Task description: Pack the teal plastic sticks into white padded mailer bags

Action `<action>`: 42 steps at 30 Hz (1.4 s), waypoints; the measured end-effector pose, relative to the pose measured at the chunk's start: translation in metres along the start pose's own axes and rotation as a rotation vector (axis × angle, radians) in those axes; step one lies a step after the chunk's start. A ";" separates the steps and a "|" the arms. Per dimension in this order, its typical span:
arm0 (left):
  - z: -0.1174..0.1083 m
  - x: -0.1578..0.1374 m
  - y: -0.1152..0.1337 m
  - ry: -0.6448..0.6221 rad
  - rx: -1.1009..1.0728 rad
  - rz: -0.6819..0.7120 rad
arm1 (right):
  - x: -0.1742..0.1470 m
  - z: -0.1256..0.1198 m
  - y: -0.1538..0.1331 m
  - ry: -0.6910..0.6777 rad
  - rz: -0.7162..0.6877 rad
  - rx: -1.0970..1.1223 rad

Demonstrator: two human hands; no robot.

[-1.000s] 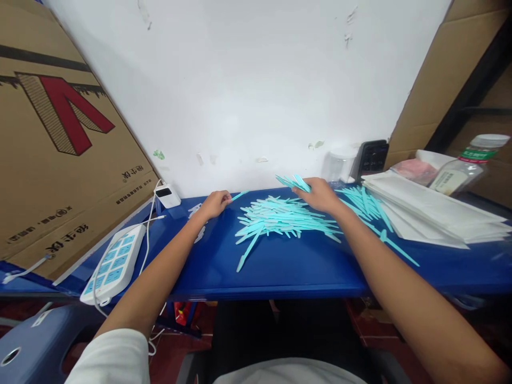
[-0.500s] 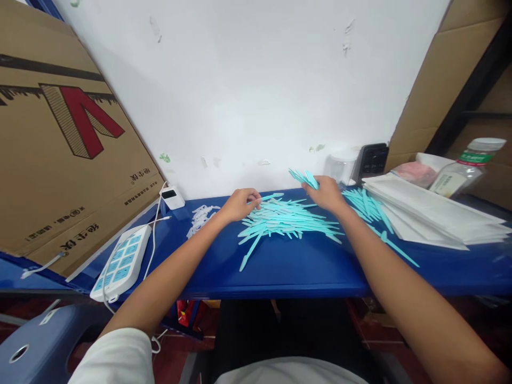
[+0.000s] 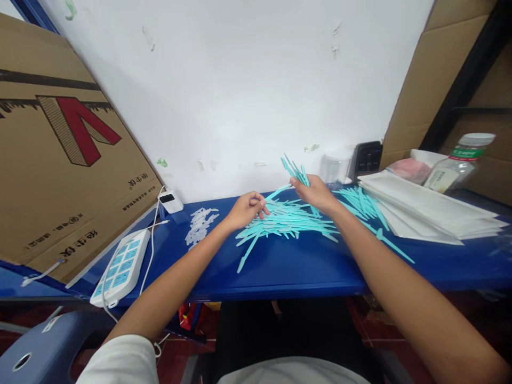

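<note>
A heap of slim turquoise eyebrow razors (image 3: 286, 221) lies on the blue table. My left hand (image 3: 250, 209) is closed over the heap's left side, pinching the lower end of one eyebrow razor (image 3: 277, 192) that slants up to the right. Its far tip meets the fingers of my right hand (image 3: 318, 194). That hand is closed around a fanned bundle of the same razors (image 3: 296, 169), raised above the back of the pile. Left of my left hand sits a small pile of translucent caps (image 3: 199, 225).
More turquoise razors (image 3: 362, 202) lie to the right, beside stacked white envelopes (image 3: 428, 208). Behind them stand a clear jar (image 3: 337, 166), a dark phone (image 3: 367, 161) and a bottle (image 3: 456, 165). A power strip (image 3: 122, 266) with cables and a cardboard box (image 3: 76, 186) are at left.
My right hand has moved left towards my left hand, tilting the bundle more upright. My left hand has shifted slightly right with its razor, now touching the right hand's fingers.
</note>
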State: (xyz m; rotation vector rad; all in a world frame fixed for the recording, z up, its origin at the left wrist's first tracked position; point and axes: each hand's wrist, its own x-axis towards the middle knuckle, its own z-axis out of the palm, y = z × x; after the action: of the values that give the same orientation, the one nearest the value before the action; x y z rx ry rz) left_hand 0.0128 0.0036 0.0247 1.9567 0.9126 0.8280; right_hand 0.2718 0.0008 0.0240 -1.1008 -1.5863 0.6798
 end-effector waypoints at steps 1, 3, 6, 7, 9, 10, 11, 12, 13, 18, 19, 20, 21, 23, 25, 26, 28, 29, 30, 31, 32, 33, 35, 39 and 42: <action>0.001 0.000 0.001 0.002 -0.001 -0.001 | -0.001 0.000 -0.001 0.004 0.000 0.015; 0.002 -0.001 0.001 0.000 -0.003 0.003 | -0.002 0.000 -0.004 0.022 -0.021 0.009; 0.005 -0.003 0.002 -0.022 0.029 0.019 | -0.003 0.003 -0.007 0.030 -0.056 -0.010; 0.005 -0.004 0.003 -0.037 0.046 0.024 | -0.003 0.004 -0.008 0.028 -0.060 -0.004; 0.007 -0.005 0.004 -0.061 0.070 0.029 | -0.004 0.005 -0.010 0.021 -0.055 0.045; 0.008 -0.004 0.006 -0.068 0.063 0.027 | -0.004 0.006 -0.012 0.015 -0.044 0.099; 0.009 -0.004 0.007 -0.069 0.038 0.023 | -0.005 0.006 -0.014 0.002 -0.029 0.173; 0.011 -0.002 0.009 -0.062 -0.006 0.017 | -0.005 0.006 -0.015 -0.018 -0.013 0.258; 0.013 -0.001 0.010 -0.050 -0.066 0.012 | -0.006 0.006 -0.017 -0.043 0.001 0.340; 0.025 0.007 0.015 0.022 -0.296 -0.015 | -0.011 0.006 -0.023 -0.161 0.017 0.348; 0.028 0.009 0.015 0.034 -0.275 -0.012 | -0.011 0.007 -0.023 -0.165 0.000 0.272; 0.030 0.010 0.015 0.049 -0.230 0.003 | -0.012 0.008 -0.024 -0.156 -0.026 0.189; 0.032 0.011 0.014 0.066 -0.172 0.029 | -0.012 0.009 -0.024 -0.141 -0.056 0.106; 0.032 0.013 0.012 0.097 -0.057 0.090 | -0.012 0.010 -0.025 -0.117 -0.102 -0.031; 0.026 0.012 0.010 0.116 0.042 0.121 | -0.011 0.010 -0.025 -0.114 -0.128 -0.129; 0.021 0.010 0.009 0.126 0.108 0.122 | -0.011 0.011 -0.024 -0.118 -0.148 -0.175; 0.009 0.001 0.009 0.131 0.314 0.109 | -0.011 0.011 -0.019 -0.133 -0.210 -0.282; 0.002 -0.007 0.010 0.119 0.442 0.095 | -0.011 0.012 -0.016 -0.147 -0.242 -0.342; -0.005 -0.016 0.011 0.087 0.567 0.073 | -0.011 0.013 -0.012 -0.168 -0.268 -0.403; -0.010 -0.026 0.013 0.035 0.662 0.037 | -0.011 0.014 -0.009 -0.192 -0.287 -0.454; -0.014 -0.037 0.015 -0.027 0.720 0.000 | -0.011 0.015 -0.006 -0.215 -0.302 -0.493; -0.017 -0.049 0.017 -0.088 0.756 -0.027 | -0.010 0.016 -0.003 -0.237 -0.315 -0.519; -0.017 -0.069 0.018 -0.176 0.803 -0.039 | -0.010 0.017 0.000 -0.255 -0.324 -0.547; -0.005 -0.091 0.012 -0.251 0.875 -0.045 | -0.005 0.011 0.003 -0.157 -0.249 -0.616; 0.001 -0.090 0.003 -0.199 0.950 0.002 | -0.002 0.003 0.006 -0.055 -0.201 -0.637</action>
State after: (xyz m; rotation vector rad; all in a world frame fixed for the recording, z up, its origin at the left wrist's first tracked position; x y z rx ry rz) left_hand -0.0327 -0.0720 0.0072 2.7648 1.3200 0.1580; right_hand 0.2707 0.0019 0.0171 -1.3507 -1.9946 0.0569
